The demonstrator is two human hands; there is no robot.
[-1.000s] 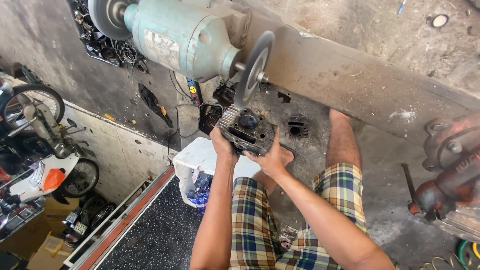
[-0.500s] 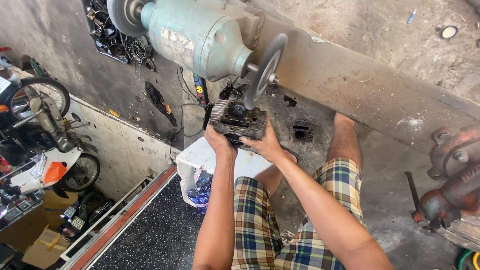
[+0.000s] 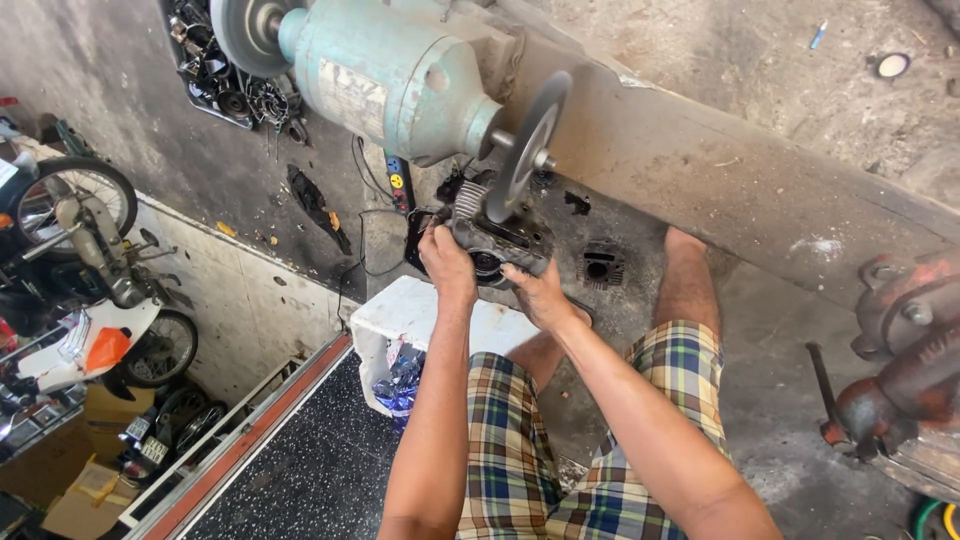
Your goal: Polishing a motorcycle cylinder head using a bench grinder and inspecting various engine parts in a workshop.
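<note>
Both hands are closed on a finned metal engine cylinder: the left hand grips its left end, and the right hand grips its lower right side with the fingers wrapped underneath. The engine cylinder is held up against the lower edge of the grinding wheel; whether the two are actually touching cannot be determined. The grinding wheel is mounted on the right shaft end of a pale green bench grinder, which carries a second wheel on its left end. The bench grinder stands on a concrete bench that extends to the right of the grinding wheel. Below the engine cylinder stands a white box holding blue scraps. A second, smaller cylinder part lies on the floor to the right of the engine cylinder. A rusty vise sits far right of it, and parked motorcycles stand far left.
</note>
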